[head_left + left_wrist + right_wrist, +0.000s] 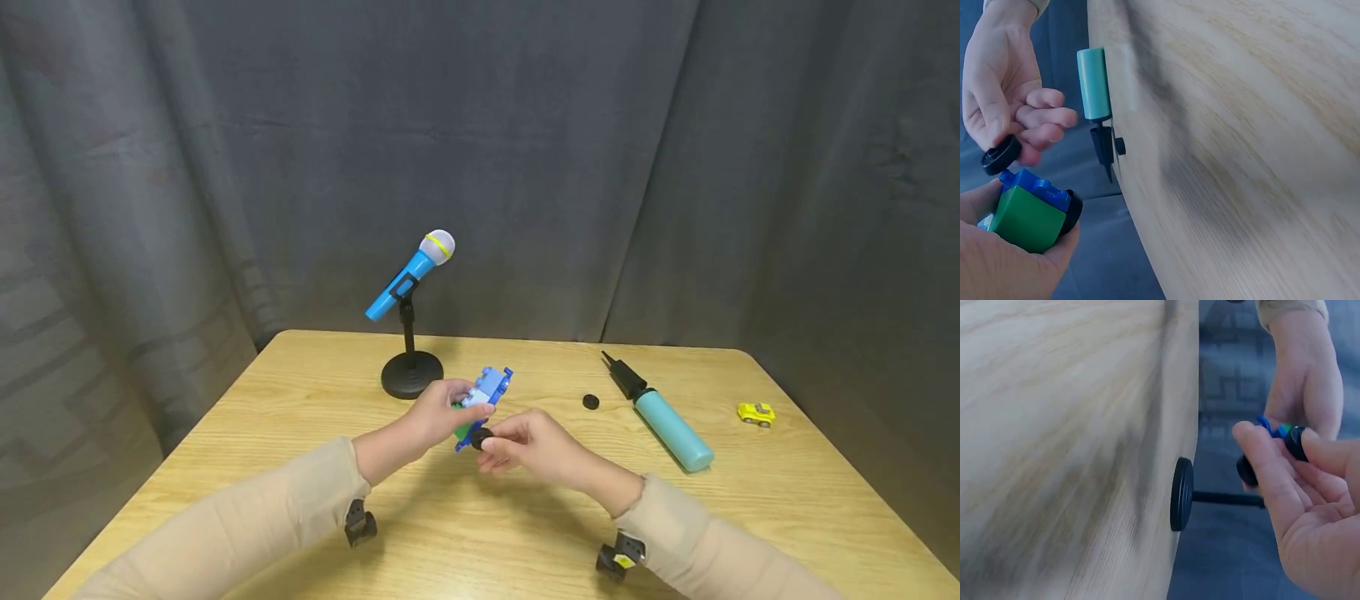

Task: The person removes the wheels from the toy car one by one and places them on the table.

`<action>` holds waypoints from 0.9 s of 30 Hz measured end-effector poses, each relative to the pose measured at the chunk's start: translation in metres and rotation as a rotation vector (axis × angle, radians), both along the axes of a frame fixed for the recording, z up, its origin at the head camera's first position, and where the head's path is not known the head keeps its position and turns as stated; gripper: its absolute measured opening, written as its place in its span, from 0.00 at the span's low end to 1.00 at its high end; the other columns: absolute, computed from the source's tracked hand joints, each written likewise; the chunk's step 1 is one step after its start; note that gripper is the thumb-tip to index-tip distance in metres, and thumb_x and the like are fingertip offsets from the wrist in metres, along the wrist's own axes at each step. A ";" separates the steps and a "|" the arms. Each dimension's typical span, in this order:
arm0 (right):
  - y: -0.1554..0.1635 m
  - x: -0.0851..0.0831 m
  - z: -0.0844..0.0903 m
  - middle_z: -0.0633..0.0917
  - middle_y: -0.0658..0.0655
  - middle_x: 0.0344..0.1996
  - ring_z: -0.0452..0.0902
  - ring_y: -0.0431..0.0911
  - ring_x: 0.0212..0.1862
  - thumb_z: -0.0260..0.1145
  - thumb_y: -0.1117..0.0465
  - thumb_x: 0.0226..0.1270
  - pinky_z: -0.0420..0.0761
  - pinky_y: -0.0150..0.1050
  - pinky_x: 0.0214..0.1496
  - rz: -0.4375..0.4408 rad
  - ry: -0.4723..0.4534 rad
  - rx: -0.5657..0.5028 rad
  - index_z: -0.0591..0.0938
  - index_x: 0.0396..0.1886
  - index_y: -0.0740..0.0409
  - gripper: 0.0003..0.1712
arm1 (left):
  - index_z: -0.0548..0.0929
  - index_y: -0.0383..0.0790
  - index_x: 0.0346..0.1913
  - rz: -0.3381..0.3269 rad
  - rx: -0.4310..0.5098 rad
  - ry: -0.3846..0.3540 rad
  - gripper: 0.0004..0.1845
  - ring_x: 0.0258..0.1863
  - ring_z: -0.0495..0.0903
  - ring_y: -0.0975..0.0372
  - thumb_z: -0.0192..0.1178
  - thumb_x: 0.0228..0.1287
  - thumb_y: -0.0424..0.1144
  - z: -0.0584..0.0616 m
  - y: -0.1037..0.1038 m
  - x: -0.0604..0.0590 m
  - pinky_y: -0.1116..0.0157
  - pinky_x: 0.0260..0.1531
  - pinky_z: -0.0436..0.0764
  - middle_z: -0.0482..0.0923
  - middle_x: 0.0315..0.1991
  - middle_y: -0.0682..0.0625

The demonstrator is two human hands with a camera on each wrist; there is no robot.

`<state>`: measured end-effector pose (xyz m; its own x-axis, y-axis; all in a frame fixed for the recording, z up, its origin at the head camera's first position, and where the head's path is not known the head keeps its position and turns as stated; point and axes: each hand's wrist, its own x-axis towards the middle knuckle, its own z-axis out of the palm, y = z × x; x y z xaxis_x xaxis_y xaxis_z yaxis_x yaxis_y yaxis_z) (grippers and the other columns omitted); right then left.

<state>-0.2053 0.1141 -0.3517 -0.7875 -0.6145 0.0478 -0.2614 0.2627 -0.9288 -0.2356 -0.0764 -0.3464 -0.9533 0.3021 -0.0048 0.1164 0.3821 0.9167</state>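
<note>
The left hand [431, 414] holds a toy block car [482, 398] above the tabletop [525, 533], fingers and thumb curled round its blue and green body, one black wheel showing on its underside in the left wrist view. The right hand [528, 450] is just beside it, thumb and forefinger pinching a loose black wheel [480, 438] that sits right against the car's lower end. Beyond the left hand stands a blue toy microphone [411, 274] on a black stand [410, 372]. Out past the right hand, on the tabletop, lie another small black wheel [591, 402], then a teal air pump [660, 414] with a black nozzle, and farthest off a little yellow car [756, 412].
</note>
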 end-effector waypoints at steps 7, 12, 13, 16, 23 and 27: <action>0.018 -0.015 0.004 0.88 0.67 0.34 0.87 0.56 0.38 0.71 0.59 0.62 0.84 0.53 0.46 -0.127 -0.140 -0.057 0.83 0.38 0.72 0.17 | 0.77 0.29 0.58 0.038 -0.026 0.001 0.27 0.46 0.84 0.57 0.67 0.62 0.44 -0.001 -0.005 -0.002 0.55 0.52 0.80 0.84 0.49 0.41; 0.029 -0.026 0.006 0.88 0.65 0.35 0.87 0.52 0.37 0.73 0.60 0.59 0.84 0.48 0.48 -0.248 -0.168 -0.098 0.82 0.37 0.68 0.15 | 0.77 0.29 0.58 0.064 -0.021 -0.011 0.27 0.44 0.84 0.59 0.67 0.62 0.45 -0.001 -0.008 -0.004 0.55 0.52 0.81 0.85 0.47 0.43; 0.031 -0.028 0.006 0.88 0.64 0.35 0.87 0.51 0.37 0.73 0.61 0.59 0.84 0.47 0.48 -0.274 -0.166 -0.101 0.82 0.37 0.68 0.14 | 0.76 0.29 0.58 0.066 -0.018 -0.018 0.28 0.44 0.84 0.59 0.67 0.62 0.45 -0.002 -0.008 -0.004 0.56 0.51 0.81 0.85 0.47 0.43; 0.036 -0.035 0.005 0.89 0.62 0.35 0.87 0.51 0.38 0.72 0.62 0.60 0.84 0.46 0.49 -0.330 -0.155 -0.097 0.81 0.38 0.69 0.14 | 0.75 0.28 0.60 0.064 -0.011 -0.048 0.29 0.42 0.85 0.60 0.67 0.62 0.44 -0.005 -0.010 -0.005 0.57 0.50 0.82 0.85 0.47 0.43; 0.053 -0.057 -0.001 0.88 0.65 0.36 0.87 0.45 0.35 0.68 0.65 0.63 0.85 0.41 0.44 -0.430 -0.201 -0.138 0.77 0.48 0.74 0.19 | 0.74 0.27 0.61 0.060 -0.013 -0.061 0.30 0.42 0.85 0.60 0.66 0.62 0.43 -0.007 -0.011 -0.002 0.57 0.51 0.81 0.85 0.46 0.43; 0.066 -0.072 -0.006 0.89 0.59 0.35 0.87 0.43 0.34 0.66 0.67 0.65 0.85 0.37 0.44 -0.507 -0.262 -0.172 0.77 0.53 0.76 0.20 | 0.74 0.27 0.61 0.065 -0.022 -0.063 0.30 0.44 0.84 0.59 0.67 0.62 0.44 -0.008 -0.011 0.001 0.55 0.53 0.80 0.85 0.47 0.43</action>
